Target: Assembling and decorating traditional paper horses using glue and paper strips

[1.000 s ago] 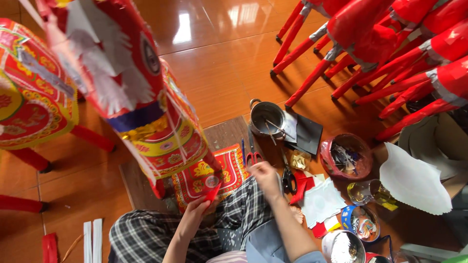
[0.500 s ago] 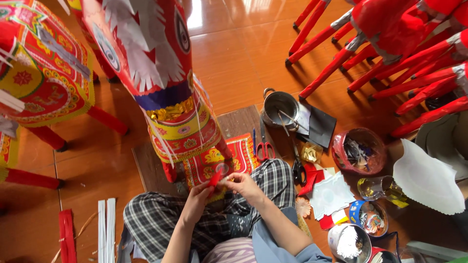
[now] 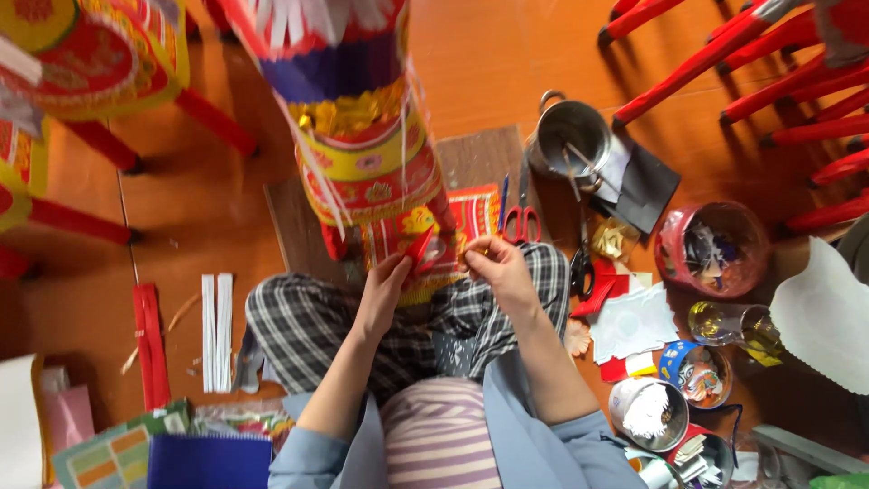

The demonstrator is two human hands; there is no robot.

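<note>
At the far left, on the wooden floor (image 3: 226, 199), lie a red paper strip (image 3: 150, 344) and two white paper strips (image 3: 217, 330), with a stack of coloured paper sheets (image 3: 118, 453) nearer the person; all of it is well apart from the hands. The left hand (image 3: 385, 288) is closed in a pinch on a small red paper piece (image 3: 418, 246), held right against the lower edge of the tall paper figure (image 3: 362, 145) that stands on a brown board (image 3: 290, 226) in front of the person's crossed legs. The piece looks thin, light and easily creased, so it is best taken by its edge with fingertips; the figure, judging by its paper skin and fringe, is probably light but fragile and would tear if squeezed. The right hand (image 3: 498, 272) is curled just beside it, fingertips pinched together at the decorated panel, though what it grips is too small to tell. Further right lie red-handled scissors (image 3: 520, 217), a metal pot (image 3: 570, 136), black scissors (image 3: 582, 263), a red basket of scraps (image 3: 715, 249), white paper cutouts (image 3: 638, 321) and a small tin (image 3: 647, 412). Red stool legs (image 3: 706, 54) crowd the upper right, hemming in any reach there.
</note>
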